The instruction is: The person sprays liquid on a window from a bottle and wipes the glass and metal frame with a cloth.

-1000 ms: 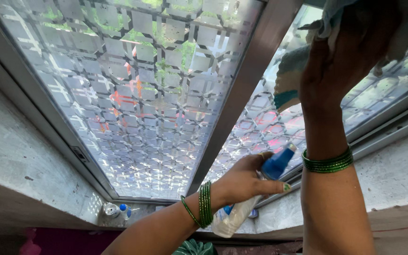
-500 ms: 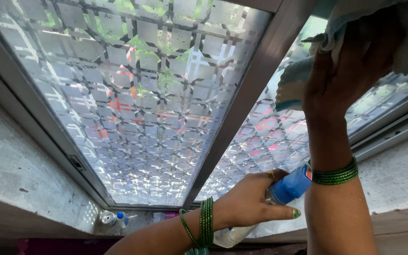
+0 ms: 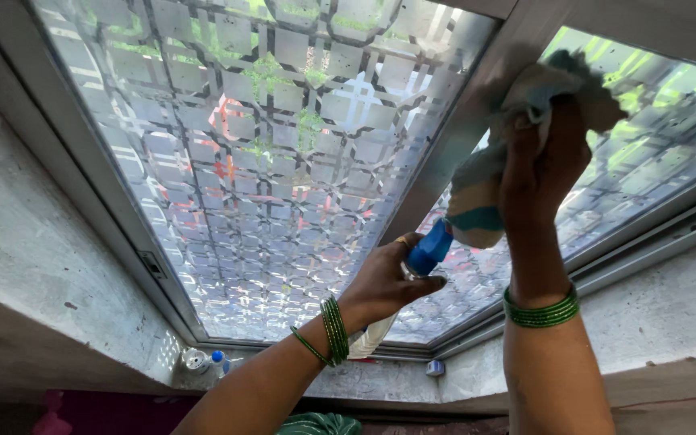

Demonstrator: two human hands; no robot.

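Observation:
My right hand point(image 3: 540, 165) is raised against the right window pane point(image 3: 654, 121) and presses a pale cloth with a teal stripe point(image 3: 485, 189) to the patterned glass near the metal centre post point(image 3: 477, 113). My left hand point(image 3: 387, 283) grips a clear spray bottle with a blue nozzle point(image 3: 427, 251), held just below the cloth, nozzle pointing up at the glass. Green bangles ring both wrists. The bottle's body is partly hidden behind my left wrist.
The left pane point(image 3: 259, 153) of frosted lattice-patterned glass fills the middle of the view. A grey concrete wall point(image 3: 34, 242) borders it on the left. On the sill stand a small white container with a blue-capped bottle point(image 3: 203, 361) and a small blue object point(image 3: 435, 368).
My left hand has lifted the spray bottle up towards the cloth. My right hand with the cloth has slid down and left along the pane, closer to the centre post.

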